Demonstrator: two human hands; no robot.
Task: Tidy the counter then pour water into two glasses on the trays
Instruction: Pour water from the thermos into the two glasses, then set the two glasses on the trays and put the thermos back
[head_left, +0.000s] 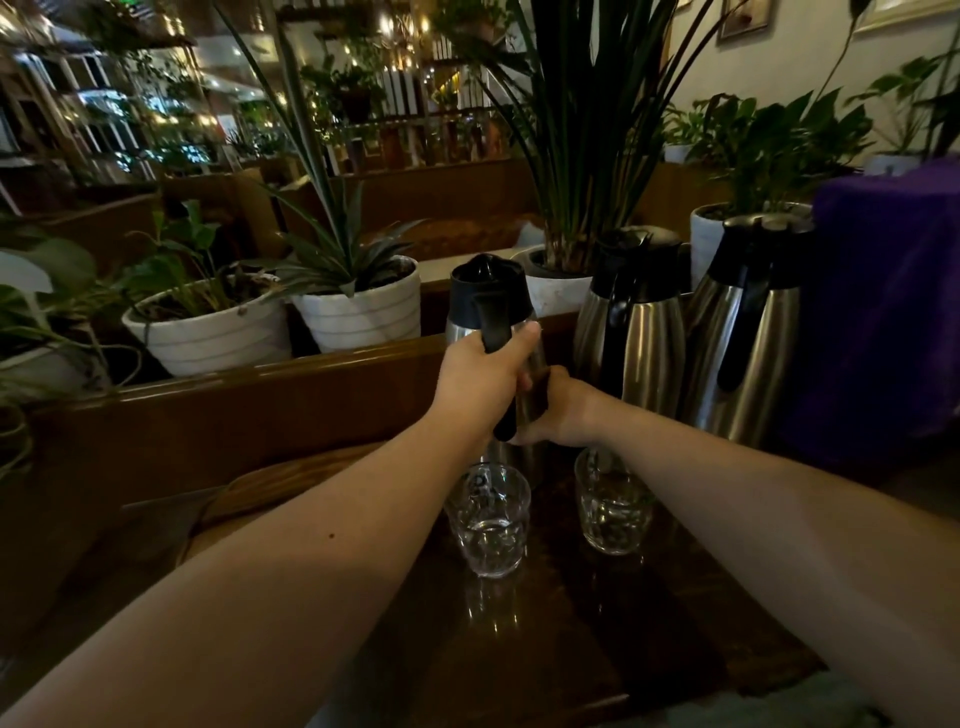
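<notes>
Dim and full of green plants, the room behind gives little light, and the dark glossy wooden counter (597, 639) reflects what stands on it. Upon this surface, close to the person, stand two clear ribbed drinking glasses: the left glass (488, 519) and the right glass (613, 504). Both seem to hold some water already, though the light is poor and I cannot say how full they are.

Just behind the glasses stands the steel thermos jug with black lid and black handle (491, 306), upright, its long axis vertical. The left hand (480, 376) is closed around the handle near its top. The right hand (558, 410) is wrapped on the lower body of the same jug, at its right side, as a support. So both hands grip one thing.

The left glass lies directly below and toward the person from the jug, almost under the left wrist; the right glass lies under the right wrist. My judgement is that the jug must tip toward the person to reach either glass, and the left glass is nearer to the spout line.

Two more steel thermos jugs (644, 332) stand to the right, untouched. A wooden tray (291, 483) shows at the left, partly hidden by the forearm; whether the glasses stand on a tray I cannot tell.
</notes>
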